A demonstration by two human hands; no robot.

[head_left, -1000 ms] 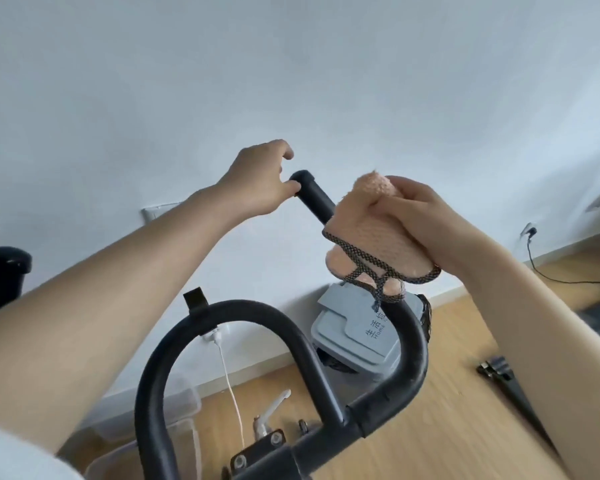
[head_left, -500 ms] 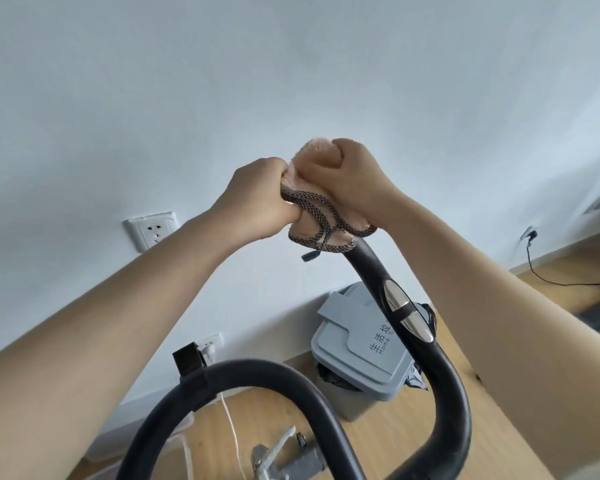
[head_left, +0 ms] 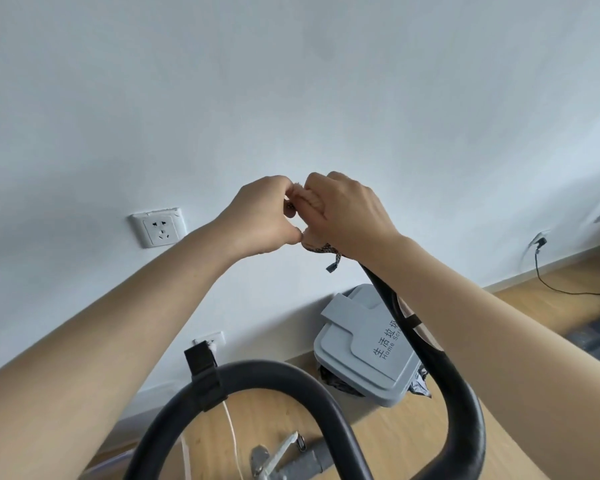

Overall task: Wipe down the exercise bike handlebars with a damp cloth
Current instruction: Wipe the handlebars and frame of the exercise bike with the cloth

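The black handlebar [head_left: 440, 368] of the exercise bike loops up from the bottom of the view, and its right bar rises to my hands. A peach cloth [head_left: 309, 200] with a dark mesh edge covers the tip of that bar. My right hand [head_left: 350, 216] is closed around the cloth on the bar's end. My left hand [head_left: 262, 216] presses against it from the left, its fingertips pinching the cloth near the top. Most of the cloth and the bar's tip are hidden by both hands. A mesh tag hangs below my right hand.
A grey lidded bin [head_left: 364, 344] stands on the wooden floor against the white wall. A wall socket [head_left: 158, 227] is at the left, a lower socket [head_left: 210, 341] holds a plug with a white cable, and a black cable [head_left: 551, 282] runs along the floor at right.
My right hand slid the cloth up the bar to its tip. My left hand came in against the cloth and now pinches it. The view tilted upward.
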